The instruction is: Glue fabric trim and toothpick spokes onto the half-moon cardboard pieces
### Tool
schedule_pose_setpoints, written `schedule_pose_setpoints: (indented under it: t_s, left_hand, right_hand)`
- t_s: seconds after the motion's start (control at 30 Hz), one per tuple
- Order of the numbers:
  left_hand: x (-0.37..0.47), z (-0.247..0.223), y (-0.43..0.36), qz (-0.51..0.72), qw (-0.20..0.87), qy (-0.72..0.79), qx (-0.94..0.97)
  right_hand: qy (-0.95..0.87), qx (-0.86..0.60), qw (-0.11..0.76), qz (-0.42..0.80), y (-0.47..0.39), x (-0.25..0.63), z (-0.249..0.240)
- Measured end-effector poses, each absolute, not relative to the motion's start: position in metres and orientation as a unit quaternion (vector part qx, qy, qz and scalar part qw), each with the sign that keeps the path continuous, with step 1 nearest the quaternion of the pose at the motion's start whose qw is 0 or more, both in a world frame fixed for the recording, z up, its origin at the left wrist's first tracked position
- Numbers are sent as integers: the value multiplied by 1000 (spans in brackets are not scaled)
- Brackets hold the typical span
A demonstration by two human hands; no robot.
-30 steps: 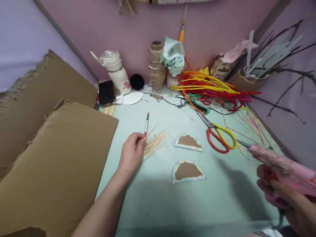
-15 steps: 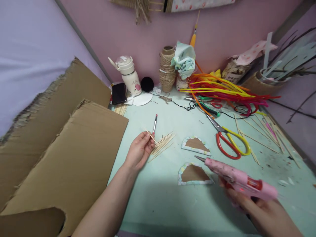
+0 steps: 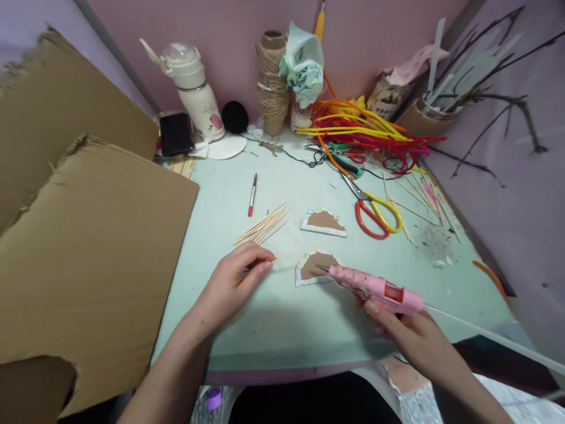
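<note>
In my right hand [image 3: 401,330] is a pink hot glue gun [image 3: 375,288], its nozzle pointing left over the nearer half-round cardboard piece [image 3: 315,263]. That piece and a second half-round piece [image 3: 324,220] behind it have fabric-wrapped edges. My left hand [image 3: 242,274] pinches a thin wooden stick [image 3: 274,261]; only its tip shows past the fingers, the rest is hidden. Just behind that hand lies a small pile of wooden skewers [image 3: 262,225]. A red-and-silver pen [image 3: 252,194] lies beyond the pile.
Large cardboard sheets [image 3: 132,224] stand on the left. Scissors [image 3: 375,215] with red and yellow handles lie right of centre. At the back are a white bottle [image 3: 196,100], a twine cone [image 3: 271,88] and bright pipe cleaners [image 3: 362,126]. Loose sticks [image 3: 419,203] lie at right.
The view has tipped downward. My left hand has come nearer, off the skewer pile, and turned palm down with the stick. The glue gun has moved left over the nearer half-round piece.
</note>
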State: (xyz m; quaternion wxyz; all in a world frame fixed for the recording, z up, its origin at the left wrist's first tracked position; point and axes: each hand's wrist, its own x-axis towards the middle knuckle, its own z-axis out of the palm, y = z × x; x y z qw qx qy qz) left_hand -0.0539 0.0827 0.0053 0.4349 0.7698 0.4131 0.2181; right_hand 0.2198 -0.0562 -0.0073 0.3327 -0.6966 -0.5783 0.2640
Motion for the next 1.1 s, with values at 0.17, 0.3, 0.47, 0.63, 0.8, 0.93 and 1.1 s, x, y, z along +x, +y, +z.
schedule_pose_setpoints:
  t_s: [0.17, 0.3, 0.47, 0.63, 0.8, 0.93, 1.1]
  left_hand:
    - [-70, -9, 76, 154, 411, 422, 793]
    - [-76, -14, 73, 131, 396, 426, 803]
    - [-78, -21, 67, 134, 389, 405, 816]
    - [-79, -27, 65, 164, 382, 374, 829]
    - [-84, -26, 65, 172, 397, 368, 823]
    - [-90, -25, 63, 180, 396, 379, 817]
    - [-94, -26, 61, 181, 393, 373, 821]
  right_hand:
    - [-589, -675, 311, 318, -63, 215, -15]
    - [-586, -673, 309, 329, -63, 214, -17]
    - [-586, -676, 296, 335, -63, 213, -17]
    - [-589, -658, 291, 369, -63, 212, -16]
    - [-596, -643, 248, 413, -68, 211, -18]
    - [-585, -653, 231, 421, -69, 203, -13]
    - [-607, -667, 237, 362, -66, 191, -6]
